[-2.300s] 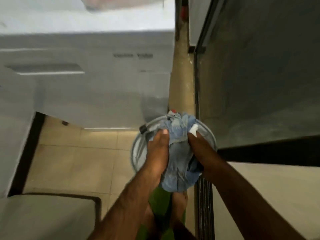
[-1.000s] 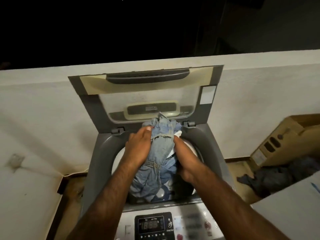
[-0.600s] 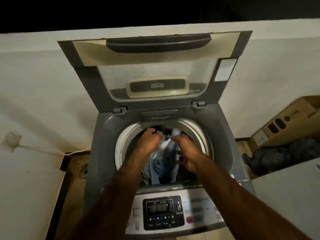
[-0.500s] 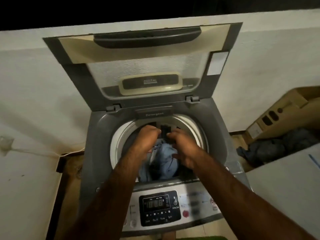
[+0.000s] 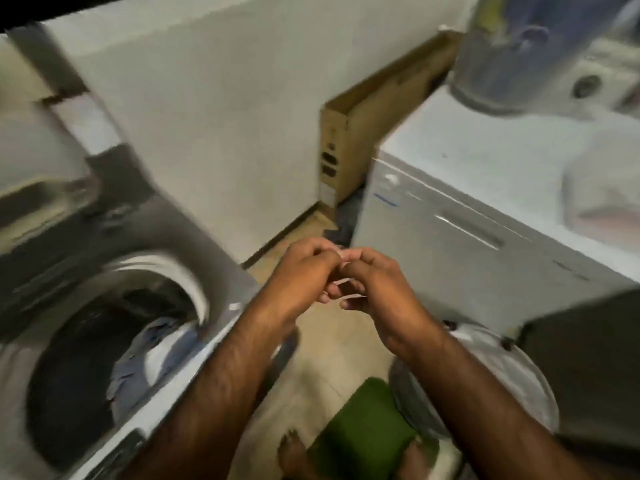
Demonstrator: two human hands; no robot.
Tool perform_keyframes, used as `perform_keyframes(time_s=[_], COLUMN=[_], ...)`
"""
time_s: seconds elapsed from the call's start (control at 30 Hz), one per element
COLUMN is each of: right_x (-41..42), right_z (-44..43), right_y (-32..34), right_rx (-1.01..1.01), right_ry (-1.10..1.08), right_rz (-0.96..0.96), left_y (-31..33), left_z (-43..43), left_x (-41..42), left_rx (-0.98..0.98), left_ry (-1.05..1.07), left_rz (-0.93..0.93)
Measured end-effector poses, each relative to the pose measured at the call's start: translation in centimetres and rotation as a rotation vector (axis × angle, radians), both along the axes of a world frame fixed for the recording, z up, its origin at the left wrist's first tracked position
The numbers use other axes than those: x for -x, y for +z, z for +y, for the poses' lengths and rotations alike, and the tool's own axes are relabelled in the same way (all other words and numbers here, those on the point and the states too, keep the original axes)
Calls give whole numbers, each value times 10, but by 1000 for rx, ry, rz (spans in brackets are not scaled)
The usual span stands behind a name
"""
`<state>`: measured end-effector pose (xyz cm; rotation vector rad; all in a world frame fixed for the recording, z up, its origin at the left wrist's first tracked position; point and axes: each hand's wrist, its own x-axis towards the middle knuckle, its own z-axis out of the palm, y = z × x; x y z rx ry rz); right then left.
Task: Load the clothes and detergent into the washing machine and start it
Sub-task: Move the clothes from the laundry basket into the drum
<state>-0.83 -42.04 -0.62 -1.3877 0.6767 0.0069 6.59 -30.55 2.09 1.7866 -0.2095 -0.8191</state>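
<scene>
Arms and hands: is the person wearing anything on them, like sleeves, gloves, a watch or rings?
No. Both forearms are bare all the way to the bottom edge of the picture, with no sleeves in view. The left hand and the right hand have no gloves, and no watch or bracelet shows on either wrist. No ring stands out, though the fingers are a bit blurred. Fine hair shows along the forearms.

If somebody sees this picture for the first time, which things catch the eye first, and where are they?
The two bare hands, left hand and right hand, meet fingertip to fingertip at the centre, holding nothing visible. At lower left, blue clothes lie inside the open drum of the washing machine. A white appliance stands at the right.
</scene>
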Motion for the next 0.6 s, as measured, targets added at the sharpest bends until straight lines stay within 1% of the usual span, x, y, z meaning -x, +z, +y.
perform_keyframes(time_s=[0.1, 0.2, 0.27, 0.37, 0.43, 0.5, 0.53, 0.6], right_x=[68, 135, 177, 228, 259, 285, 294, 302], right_z=[-70, -136, -183, -250, -285, -310, -319, -333], right_y=[-26, -80, -133, -235, -316, -395, -429, -495], right_rx=[18, 23, 28, 26, -2, -50, -84, -131], right_ry=[-215, -389, -487, -517, -502, -498, -486, -389], right_rz=[68, 192, 283, 410, 495, 571, 620, 660], left_y=[-29, -80, -132, -242, -337, -430, -465, -530], left_z=[-93, -184, -247, -324, -364, -390, -396, -405], left_x=[44, 99, 140, 194, 226, 246, 252, 263], left_rx=[-27, -114, -175, -302, -427, -553, -605, -674], left_ry=[-242, -460, -576, -661, -716, -753, -769, -792], left_rz=[12, 34, 37, 60, 67, 117, 124, 86])
